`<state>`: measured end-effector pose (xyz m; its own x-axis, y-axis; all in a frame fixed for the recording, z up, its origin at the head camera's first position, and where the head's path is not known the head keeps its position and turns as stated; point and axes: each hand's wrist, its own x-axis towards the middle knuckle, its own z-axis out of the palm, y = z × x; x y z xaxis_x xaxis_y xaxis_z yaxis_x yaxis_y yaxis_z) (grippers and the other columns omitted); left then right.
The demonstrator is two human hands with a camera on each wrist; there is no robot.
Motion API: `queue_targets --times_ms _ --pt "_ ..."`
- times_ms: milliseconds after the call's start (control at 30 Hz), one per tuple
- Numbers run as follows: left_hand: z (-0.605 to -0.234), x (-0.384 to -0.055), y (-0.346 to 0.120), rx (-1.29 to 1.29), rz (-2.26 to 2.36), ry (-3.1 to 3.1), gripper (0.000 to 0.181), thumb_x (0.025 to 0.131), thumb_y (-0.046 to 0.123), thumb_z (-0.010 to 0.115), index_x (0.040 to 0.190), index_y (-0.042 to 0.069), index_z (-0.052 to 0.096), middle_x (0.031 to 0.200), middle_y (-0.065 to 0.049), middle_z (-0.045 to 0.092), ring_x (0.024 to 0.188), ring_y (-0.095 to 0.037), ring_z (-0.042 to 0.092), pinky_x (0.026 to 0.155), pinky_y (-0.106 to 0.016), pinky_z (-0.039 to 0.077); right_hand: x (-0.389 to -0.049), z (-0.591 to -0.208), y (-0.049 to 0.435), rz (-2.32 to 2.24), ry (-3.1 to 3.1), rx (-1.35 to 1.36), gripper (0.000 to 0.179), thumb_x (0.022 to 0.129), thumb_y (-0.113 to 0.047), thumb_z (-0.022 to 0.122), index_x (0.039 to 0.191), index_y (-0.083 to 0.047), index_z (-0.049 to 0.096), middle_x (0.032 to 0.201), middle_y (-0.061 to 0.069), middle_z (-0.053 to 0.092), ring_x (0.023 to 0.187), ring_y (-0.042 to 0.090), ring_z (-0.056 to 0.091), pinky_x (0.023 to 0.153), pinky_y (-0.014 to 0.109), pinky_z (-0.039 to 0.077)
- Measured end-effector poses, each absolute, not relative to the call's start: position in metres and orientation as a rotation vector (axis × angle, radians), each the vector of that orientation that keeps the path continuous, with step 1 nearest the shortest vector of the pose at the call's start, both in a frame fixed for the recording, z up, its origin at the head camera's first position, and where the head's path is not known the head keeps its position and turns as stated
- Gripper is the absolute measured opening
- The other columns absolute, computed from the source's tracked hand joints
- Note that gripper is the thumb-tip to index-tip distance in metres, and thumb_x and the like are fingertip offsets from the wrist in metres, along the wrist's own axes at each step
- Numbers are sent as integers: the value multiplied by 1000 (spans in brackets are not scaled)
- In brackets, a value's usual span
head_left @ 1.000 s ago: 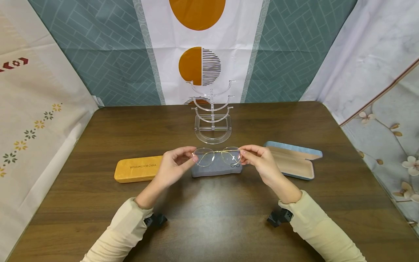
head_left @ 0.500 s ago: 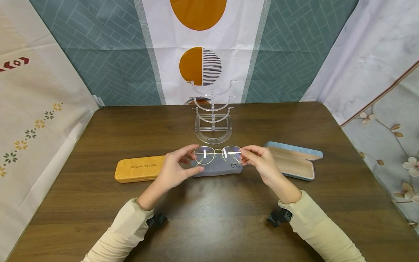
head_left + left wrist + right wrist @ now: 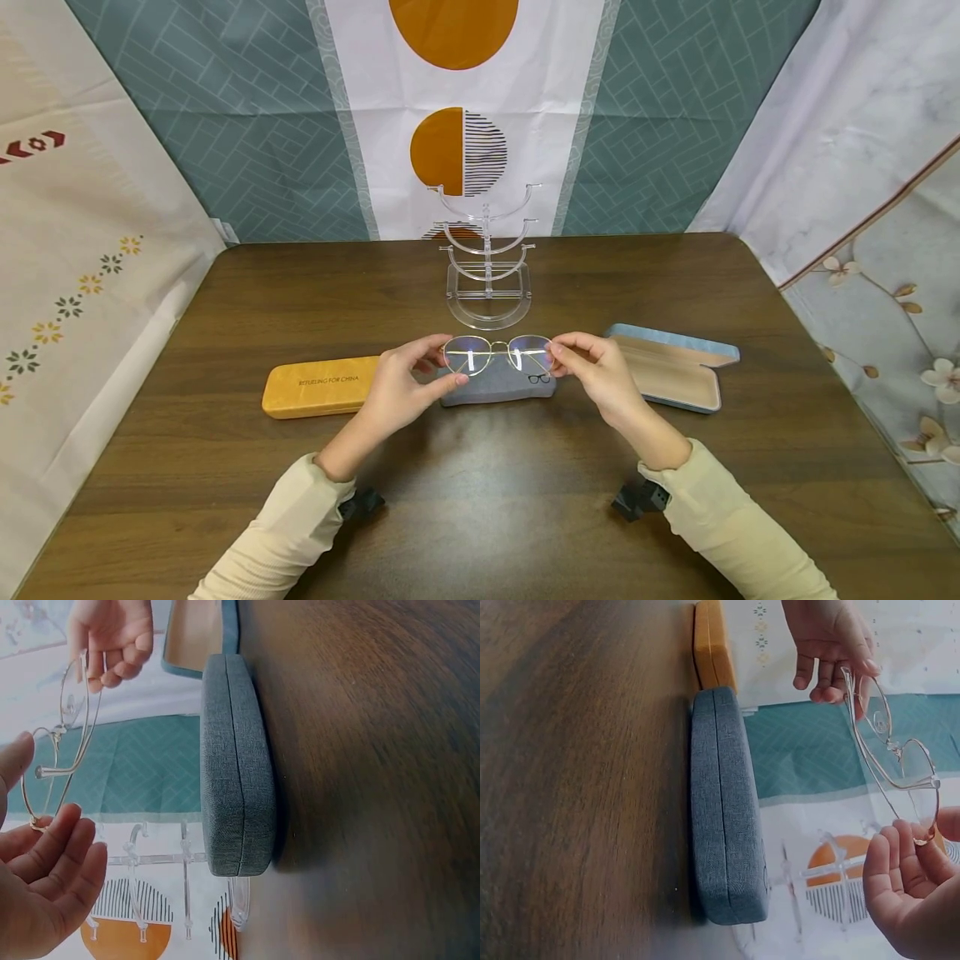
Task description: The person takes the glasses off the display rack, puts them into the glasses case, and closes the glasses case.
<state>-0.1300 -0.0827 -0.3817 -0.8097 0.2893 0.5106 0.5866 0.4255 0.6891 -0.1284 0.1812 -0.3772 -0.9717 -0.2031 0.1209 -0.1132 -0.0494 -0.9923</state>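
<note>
A pair of thin gold-rimmed eyeglasses [image 3: 467,353] is held up in front of me with its arms unfolded. My left hand [image 3: 401,379] has its fingers at the left end of the frame; in the left wrist view its thumb stands apart from the rim. At the other end, my right hand [image 3: 596,371] pinches the hinge corner between thumb and fingers, plainest in the right wrist view. Behind and below the lenses lies a closed grey-blue glasses case [image 3: 495,392] with a small glasses print; its cloth-covered side [image 3: 234,765] faces the left wrist camera.
A yellow glasses case [image 3: 318,387] with lettering lies at the left, partly behind my left hand. On the right an opened blue case [image 3: 678,379] shows its beige lining. Farther back stands a clear tiered display stand [image 3: 487,275] on the brown table [image 3: 487,508].
My left thumb has moved off the left lens to below its rim. The eyeglasses have tilted slightly, so reflections now show on the lenses. The right hand has stayed at its end.
</note>
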Motion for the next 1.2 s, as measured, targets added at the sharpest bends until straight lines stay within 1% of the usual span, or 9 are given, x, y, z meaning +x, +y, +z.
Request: queue_targets --times_ms 67,167,300,467,600,800,900,1067,1200 --pt "-381 -129 -83 -746 -1323 -2381 46 65 12 82 103 -5 63 75 -6 63 70 -19 60 60 -32 51 -127 -377 182 -2190 2148 -369 23 89 1 53 99 21 53 82 11 62 72 12 59 67 27 53" --pt "-380 -129 -82 -731 -1317 -2395 45 66 13 82 102 -5 64 76 -7 63 71 -18 61 61 -32 52 -126 -379 184 -2155 2175 -402 25 88 1 56 103 20 53 86 8 63 75 13 59 69 27 52" --pt "-379 -129 -82 -723 -1323 -2395 43 66 13 82 101 -5 64 75 -7 63 70 -18 60 61 -32 52 -124 -381 188 -2090 2220 -485 34 81 6 62 110 18 50 91 7 62 82 12 58 71 24 50" --pt "-378 -130 -80 -717 -1325 -2389 43 66 13 81 101 -5 64 75 -6 64 70 -17 60 61 -32 51 -123 -381 191 -2046 2269 -567 42 74 10 67 112 16 50 94 10 62 85 14 57 71 22 48" --pt "-378 -130 -79 -718 -1348 -2385 43 66 13 81 102 -5 64 75 -7 65 70 -18 61 62 -31 51 -123 -381 192 -2034 2297 -579 41 74 10 68 111 14 52 93 6 62 85 13 57 70 22 48" --pt "-377 -131 -77 -742 -1408 -2405 52 62 10 83 107 -6 61 79 -9 65 74 -25 62 64 -33 52 -124 -382 195 -2047 2316 -574 38 74 11 67 110 12 54 92 9 62 84 12 57 71 21 48" --pt "-376 -131 -76 -759 -1416 -2429 55 61 7 84 109 -7 60 80 -12 65 76 -28 62 65 -34 52 -125 -383 197 -2048 2318 -570 38 74 10 67 110 12 54 92 8 62 84 11 57 71 21 48" --pt "-377 -132 -74 -789 -1409 -2441 52 63 2 81 110 -6 60 80 -12 64 76 -25 62 65 -32 53 -125 -384 201 -2047 2323 -556 37 74 11 67 109 13 54 91 3 63 84 9 57 72 21 48" --pt "-378 -134 -70 -828 -1378 -2430 50 64 2 81 109 -7 60 79 -12 64 75 -26 62 63 -32 52 -125 -384 206 -2017 2346 -531 37 75 10 67 109 13 54 92 -2 63 85 9 57 73 21 48"
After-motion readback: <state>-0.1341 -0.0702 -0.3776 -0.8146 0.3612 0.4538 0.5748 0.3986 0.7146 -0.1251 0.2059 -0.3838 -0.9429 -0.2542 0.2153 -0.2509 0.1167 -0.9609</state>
